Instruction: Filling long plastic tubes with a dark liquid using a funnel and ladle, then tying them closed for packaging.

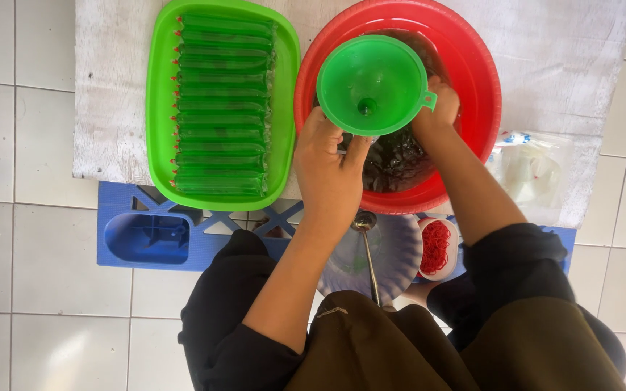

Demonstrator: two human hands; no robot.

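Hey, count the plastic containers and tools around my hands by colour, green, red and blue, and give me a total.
Green: 2, the tray and the funnel
Red: 1, the basin
Blue: 1, the crate
Total: 4

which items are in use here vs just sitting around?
In use: green plastic funnel, left hand, right hand, red round plastic basin of dark liquid.

Lying about: green plastic tray of filled tubes, small bowl of red rubber bands, metal ladle, blue plastic crate.

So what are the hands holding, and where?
The left hand holds the green funnel by its spout underneath. The right hand touches its rim tab; whether it grips cannot be told.
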